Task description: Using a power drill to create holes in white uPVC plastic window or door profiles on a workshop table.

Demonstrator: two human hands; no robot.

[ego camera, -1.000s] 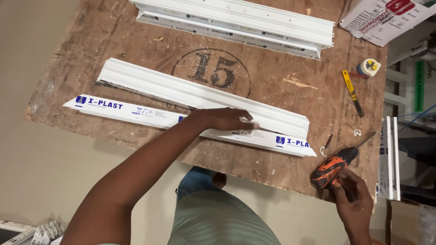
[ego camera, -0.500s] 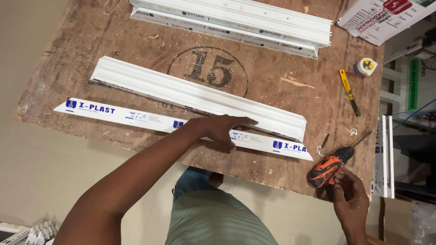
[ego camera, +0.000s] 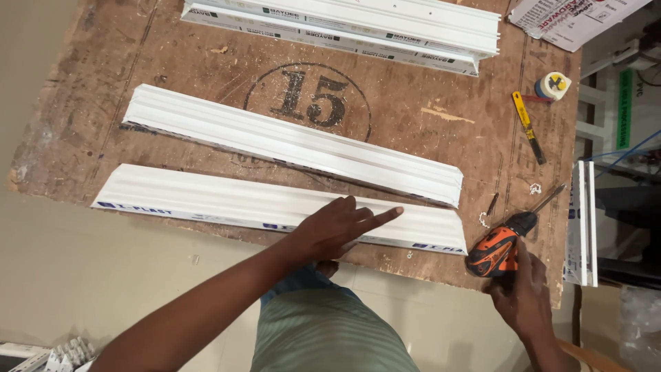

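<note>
Two long white plastic profile strips lie on a worn plywood board (ego camera: 206,62). My left hand (ego camera: 341,227) rests flat on the near strip (ego camera: 206,196), fingers spread and pointing right. The far strip (ego camera: 289,141) lies parallel just behind it. My right hand (ego camera: 523,293) grips the handle of an orange and black cordless drill (ego camera: 497,248) at the board's near right corner, its bit pointing up-right over the wood.
A stack of longer white profiles (ego camera: 358,24) lies along the far edge. A yellow-handled tool (ego camera: 527,125) and a tape roll (ego camera: 553,85) sit at the right. Another white profile piece (ego camera: 582,220) leans off the board's right side. Beige floor lies on the left and near side.
The near strip has turned from edge-up to lying flat under my left hand. My right hand and the drill stayed in place.
</note>
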